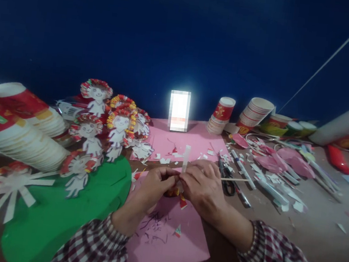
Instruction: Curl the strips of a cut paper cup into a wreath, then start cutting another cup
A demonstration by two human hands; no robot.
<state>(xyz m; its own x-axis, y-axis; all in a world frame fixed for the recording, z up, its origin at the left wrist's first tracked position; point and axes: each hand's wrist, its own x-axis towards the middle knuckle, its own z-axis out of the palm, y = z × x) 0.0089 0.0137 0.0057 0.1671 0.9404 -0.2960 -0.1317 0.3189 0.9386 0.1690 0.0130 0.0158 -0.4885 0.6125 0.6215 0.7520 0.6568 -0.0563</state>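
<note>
My left hand [155,188] and my right hand [205,188] meet above a pink sheet [177,240], fingers closed on a cut paper cup. One white strip [186,157] of this cup stands up between my fingertips, and its red and yellow part [182,202] shows below them. A thin wooden stick [235,179] juts out to the right from under my right hand, which appears to hold it too. My fingers cover most of the cup. To the left, finished-looking paper figures [119,129] with curled red and yellow rims stand around a green sheet [96,206].
Stacked paper cups [25,139] lean at the left; more cup stacks [255,113] stand at the back right. Scissors [229,183], pens [243,169] and pink paper scraps [297,162] lie right of my hands. A bright pixelated patch [179,110] is at the back.
</note>
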